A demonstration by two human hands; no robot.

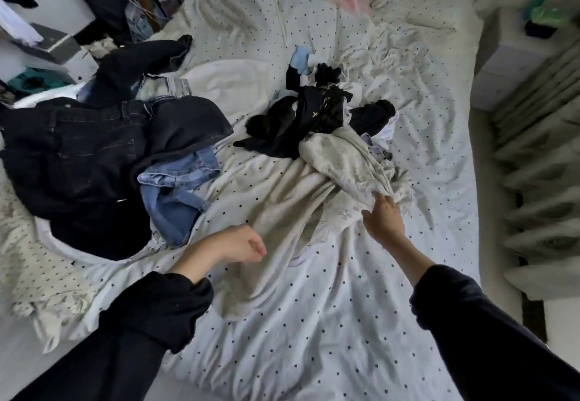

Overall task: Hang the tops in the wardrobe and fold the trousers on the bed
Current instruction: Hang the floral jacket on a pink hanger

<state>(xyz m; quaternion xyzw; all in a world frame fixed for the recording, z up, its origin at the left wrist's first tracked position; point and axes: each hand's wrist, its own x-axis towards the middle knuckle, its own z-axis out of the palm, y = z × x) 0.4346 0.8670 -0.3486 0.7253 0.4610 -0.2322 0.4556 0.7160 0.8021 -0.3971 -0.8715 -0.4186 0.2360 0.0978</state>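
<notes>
Right hand (383, 216) apparently pinches the cream garment (342, 162) mid-bed; left hand (243, 243), loosely curled and empty, should grab its other shoulder.

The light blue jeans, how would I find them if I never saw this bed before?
Start at the spotty bed cover and look to its left side, where a big heap of dark jeans lies. The light blue jeans poke out from under that heap's right edge, just beyond the left hand. They are the only pale, washed-out blue denim there; everything around them is nearly black or white.
</notes>
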